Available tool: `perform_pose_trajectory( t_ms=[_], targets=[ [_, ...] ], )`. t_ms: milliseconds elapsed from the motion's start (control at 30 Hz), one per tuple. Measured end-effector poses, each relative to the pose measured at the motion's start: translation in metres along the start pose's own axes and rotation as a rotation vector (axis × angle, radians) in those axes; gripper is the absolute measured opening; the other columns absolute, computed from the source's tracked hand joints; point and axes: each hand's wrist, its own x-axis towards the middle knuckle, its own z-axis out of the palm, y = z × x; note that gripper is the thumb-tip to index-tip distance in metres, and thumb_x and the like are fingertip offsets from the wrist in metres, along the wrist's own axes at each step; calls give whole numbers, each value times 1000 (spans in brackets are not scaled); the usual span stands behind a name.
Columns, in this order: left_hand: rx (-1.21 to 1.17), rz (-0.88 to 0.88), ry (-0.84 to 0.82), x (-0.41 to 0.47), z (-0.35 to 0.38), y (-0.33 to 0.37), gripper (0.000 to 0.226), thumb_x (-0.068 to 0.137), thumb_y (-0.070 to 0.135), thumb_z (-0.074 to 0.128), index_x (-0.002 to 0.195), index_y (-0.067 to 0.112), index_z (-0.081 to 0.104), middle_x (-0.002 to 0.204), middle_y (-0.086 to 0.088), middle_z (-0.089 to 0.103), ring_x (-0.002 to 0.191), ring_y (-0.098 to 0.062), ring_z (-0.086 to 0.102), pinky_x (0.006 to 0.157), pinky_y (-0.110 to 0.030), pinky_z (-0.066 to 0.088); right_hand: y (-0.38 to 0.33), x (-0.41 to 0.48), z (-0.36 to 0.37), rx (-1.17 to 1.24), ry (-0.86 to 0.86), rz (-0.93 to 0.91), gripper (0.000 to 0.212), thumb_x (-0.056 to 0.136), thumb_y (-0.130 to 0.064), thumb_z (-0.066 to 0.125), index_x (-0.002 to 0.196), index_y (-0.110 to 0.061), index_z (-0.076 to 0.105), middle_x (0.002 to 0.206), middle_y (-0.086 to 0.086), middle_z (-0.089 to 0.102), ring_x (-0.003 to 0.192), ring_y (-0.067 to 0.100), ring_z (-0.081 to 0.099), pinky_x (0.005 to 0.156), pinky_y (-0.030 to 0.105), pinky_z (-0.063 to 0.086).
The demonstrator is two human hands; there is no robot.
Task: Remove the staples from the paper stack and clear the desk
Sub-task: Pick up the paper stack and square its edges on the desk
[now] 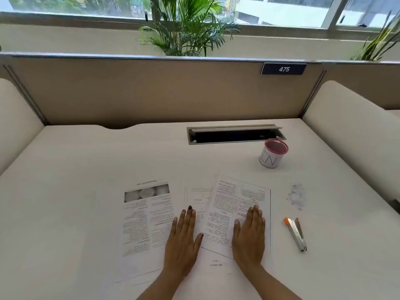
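Several printed sheets lie spread on the white desk (65, 191) in front of me: one sheet with photos (147, 213) at the left, a middle sheet (198, 198), and a tilted text sheet (227, 204) on top at the right. My left hand (184, 239) rests flat, palm down, across the left and middle sheets. My right hand (249, 234) lies flat on the tilted sheet. Neither hand holds anything. A staple remover (296, 233) with an orange tip lies to the right of the papers. A small heap of loose staples (297, 197) sits beyond it.
A small white cup (271, 155) with a pink rim, marked with letters, stands at the back right near an open cable slot (236, 135). A beige partition (151, 89) with a "475" sign closes off the back. Padded side panels flank the desk.
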Motion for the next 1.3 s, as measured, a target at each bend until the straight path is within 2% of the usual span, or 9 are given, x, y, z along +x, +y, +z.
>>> perform_pose_trajectory(
  t_ms=[133, 367, 500, 567, 700, 900, 1067, 1200, 1300],
  targets=[
    [40, -22, -57, -5, 2, -1, 64, 101, 47, 13, 149, 8, 29, 157, -4, 27, 146, -16, 18, 116, -38, 15, 8, -11, -6, -9, -87, 151, 78, 96, -49, 2, 143, 7, 27, 150, 23, 33, 140, 33, 32, 118, 32, -2],
    [26, -31, -87, -5, 1, -1, 63, 101, 47, 12, 150, 9, 27, 158, -3, 25, 146, -15, 18, 116, -39, 16, 17, -13, -8, -11, -89, 0, 74, 96, -53, 8, 146, -1, 26, 154, 13, 27, 144, 23, 22, 119, 24, -6],
    [16, -39, -79, -5, 1, -1, 63, 101, 47, 11, 151, 10, 24, 159, -2, 23, 146, -14, 16, 116, -39, 15, 17, -15, -23, 38, -3, 225, 64, 93, -39, 49, 142, 1, 34, 149, 20, 33, 139, 33, 28, 117, 41, 18],
    [9, -35, -70, -5, 1, -1, 63, 101, 47, 12, 151, 11, 23, 159, -2, 22, 147, -14, 16, 116, -39, 15, 9, -17, -35, 0, -11, 384, 74, 83, -37, 67, 138, 2, 36, 141, 25, 37, 128, 39, 34, 108, 48, 29],
    [-12, -39, -66, -5, 1, -1, 63, 101, 49, 13, 152, 12, 21, 160, 0, 21, 148, -14, 15, 117, -39, 15, 2, -17, -48, 3, -154, 578, 84, 74, -44, 75, 133, 0, 33, 131, 24, 37, 117, 37, 38, 99, 43, 35],
    [-20, -37, -70, -6, -1, -1, 63, 101, 49, 12, 152, 13, 21, 159, 0, 21, 147, -13, 15, 117, -39, 14, 5, -3, -56, 190, -237, 715, 72, 75, -23, 78, 126, 4, 35, 127, 28, 44, 116, 44, 46, 95, 47, 42],
    [-59, -36, -90, -6, -1, -1, 62, 101, 49, 7, 152, 15, 19, 160, 3, 17, 148, -12, 13, 118, -37, 11, 14, -3, -67, 401, -49, 593, 28, 91, -7, 58, 118, -3, 55, 115, 16, 62, 103, 34, 58, 87, 38, 50],
    [-359, -121, -12, -3, -15, 4, 66, 96, 57, 3, 153, 24, 8, 160, 13, 5, 147, 0, 0, 120, -26, -5, 18, 0, -81, 650, 3, 574, 19, 91, -7, 60, 110, -6, 62, 102, 10, 66, 90, 23, 57, 79, 27, 42],
    [-797, -379, 99, 1, -42, 15, 57, 99, 53, 23, 150, 28, 24, 157, 12, 24, 145, -2, 19, 119, -22, 11, 18, 2, -82, 778, -64, 593, 22, 89, -13, 63, 111, -11, 63, 104, 6, 68, 96, 23, 62, 85, 31, 47]
  ],
)
